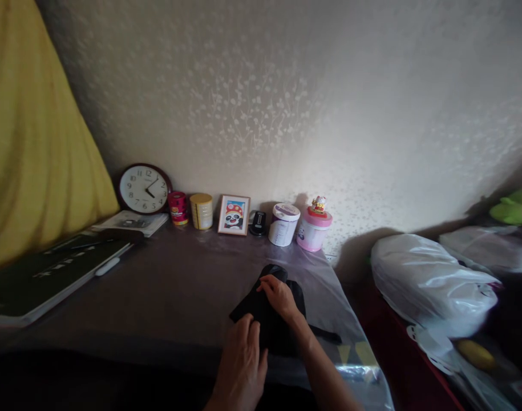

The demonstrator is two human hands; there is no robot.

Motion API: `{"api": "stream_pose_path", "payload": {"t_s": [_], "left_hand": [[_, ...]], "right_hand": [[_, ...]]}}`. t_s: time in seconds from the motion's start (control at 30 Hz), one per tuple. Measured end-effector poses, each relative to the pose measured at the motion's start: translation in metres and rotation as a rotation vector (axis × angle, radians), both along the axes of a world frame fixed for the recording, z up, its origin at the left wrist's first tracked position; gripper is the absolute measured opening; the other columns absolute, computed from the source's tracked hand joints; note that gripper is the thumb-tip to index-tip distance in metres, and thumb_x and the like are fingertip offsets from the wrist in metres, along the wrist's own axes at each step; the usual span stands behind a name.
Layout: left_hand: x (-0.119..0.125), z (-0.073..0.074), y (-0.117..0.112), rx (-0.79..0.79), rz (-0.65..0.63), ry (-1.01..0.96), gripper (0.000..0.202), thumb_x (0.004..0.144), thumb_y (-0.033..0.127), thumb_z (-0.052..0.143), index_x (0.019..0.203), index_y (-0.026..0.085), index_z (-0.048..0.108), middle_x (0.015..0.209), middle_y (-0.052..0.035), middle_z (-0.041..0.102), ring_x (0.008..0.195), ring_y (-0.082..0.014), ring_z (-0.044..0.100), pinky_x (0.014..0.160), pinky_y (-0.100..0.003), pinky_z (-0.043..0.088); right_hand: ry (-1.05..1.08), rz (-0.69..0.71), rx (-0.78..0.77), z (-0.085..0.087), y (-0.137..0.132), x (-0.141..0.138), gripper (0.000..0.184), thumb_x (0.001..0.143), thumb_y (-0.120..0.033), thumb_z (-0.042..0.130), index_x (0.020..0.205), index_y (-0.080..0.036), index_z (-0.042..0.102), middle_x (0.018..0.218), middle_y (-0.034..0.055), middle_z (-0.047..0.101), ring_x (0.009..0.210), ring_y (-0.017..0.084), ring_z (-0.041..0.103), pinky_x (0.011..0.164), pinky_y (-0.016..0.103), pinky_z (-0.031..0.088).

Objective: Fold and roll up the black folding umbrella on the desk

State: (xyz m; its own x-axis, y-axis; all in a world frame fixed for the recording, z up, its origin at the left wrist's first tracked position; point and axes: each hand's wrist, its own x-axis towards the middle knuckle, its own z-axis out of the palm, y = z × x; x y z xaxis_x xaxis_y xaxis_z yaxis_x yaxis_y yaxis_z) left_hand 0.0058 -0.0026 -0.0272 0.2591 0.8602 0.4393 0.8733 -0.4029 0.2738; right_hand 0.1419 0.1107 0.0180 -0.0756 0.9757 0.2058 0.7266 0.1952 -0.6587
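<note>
A black fabric item (264,317), soft and folded, lies near the front right of the table; its exact kind I cannot make out. A dark strap (327,334) sticks out from its right side. My left hand (243,351) is at its near left edge, with fingers curled and closed on the fabric. Across the top of the cloth reaches my right hand (278,294), its fingers bent and pinched together on the far left part. The fingertips of both hands are partly hidden.
Along the wall stand a clock (144,189), a pink tin (178,208), a yellow-lidded can (201,212), a framed panda picture (234,215), a white tub (283,226) and a pink-lidded tub (314,233). A dark green book (59,274) lies left. White plastic bags (427,282) sit beyond the table's right edge.
</note>
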Motion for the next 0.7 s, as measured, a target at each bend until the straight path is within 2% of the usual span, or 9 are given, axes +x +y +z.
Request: {"api": "stream_pose_path", "payload": {"t_s": [0.1,0.17,0.27,0.4,0.53,0.63,0.7], "left_hand": [[0.008,0.014,0.005,0.003,-0.103,0.089,0.058,0.072,0.011,0.045,0.129,0.017,0.038,0.138,-0.0124,0.038,0.125,-0.0286,0.039,0.099,-0.047,0.038],[0.013,0.014,0.009,-0.039,-0.137,0.157,0.073,0.065,0.005,0.044,0.136,0.018,0.029,0.144,-0.0125,0.031,0.129,-0.0306,0.033,0.100,-0.049,0.037],[0.017,0.001,0.015,-0.096,-0.111,0.220,0.080,0.061,-0.001,0.042,0.138,0.015,0.025,0.144,-0.0145,0.030,0.129,-0.0318,0.032,0.099,-0.048,0.038],[0.021,-0.017,0.017,-0.091,-0.092,0.237,0.082,0.059,-0.001,0.045,0.138,0.010,0.025,0.145,-0.0174,0.028,0.131,-0.0343,0.028,0.100,-0.049,0.036],[0.021,-0.021,0.018,-0.077,-0.078,0.228,0.090,0.061,0.004,0.051,0.141,0.011,0.012,0.146,-0.0202,0.021,0.131,-0.0361,0.025,0.100,-0.051,0.035],[0.021,-0.020,0.019,-0.081,-0.056,0.257,0.081,0.069,0.004,0.048,0.141,0.012,0.012,0.144,-0.0216,0.026,0.130,-0.0338,0.030,0.100,-0.046,0.038],[0.023,-0.020,0.019,-0.075,-0.032,0.274,0.073,0.074,0.005,0.045,0.141,0.012,0.017,0.143,-0.0221,0.028,0.129,-0.0332,0.032,0.099,-0.044,0.038]], "right_hand": [[-0.035,0.037,0.027,-0.001,-0.004,-0.001,0.024,0.087,-0.022,0.042,0.098,-0.023,0.063,0.082,-0.0015,0.073,0.081,0.016,0.066,0.072,0.025,0.045],[-0.055,0.065,0.082,-0.003,-0.009,-0.001,0.024,0.088,-0.022,0.043,0.097,-0.024,0.065,0.082,-0.0015,0.072,0.080,0.016,0.065,0.073,0.025,0.046],[-0.069,0.168,0.247,-0.008,-0.021,0.004,0.023,0.088,-0.024,0.045,0.095,-0.025,0.067,0.087,0.0003,0.072,0.085,0.016,0.062,0.078,0.028,0.047],[-0.080,0.321,0.440,-0.019,-0.024,0.016,0.023,0.090,-0.024,0.045,0.098,-0.022,0.067,0.099,0.0036,0.070,0.104,0.018,0.056,0.092,0.035,0.043],[-0.181,0.259,0.471,-0.032,0.010,0.032,0.028,0.092,-0.023,0.040,0.104,-0.022,0.064,0.105,0.0044,0.068,0.112,0.019,0.053,0.101,0.044,0.035],[-0.229,0.183,0.460,-0.035,0.047,0.043,0.031,0.093,-0.024,0.035,0.103,-0.021,0.065,0.106,0.0050,0.068,0.110,0.019,0.055,0.097,0.039,0.040],[-0.249,0.090,0.435,-0.032,0.063,0.049,0.033,0.093,-0.026,0.034,0.099,-0.021,0.066,0.101,0.0062,0.069,0.100,0.019,0.061,0.090,0.035,0.046]]}}
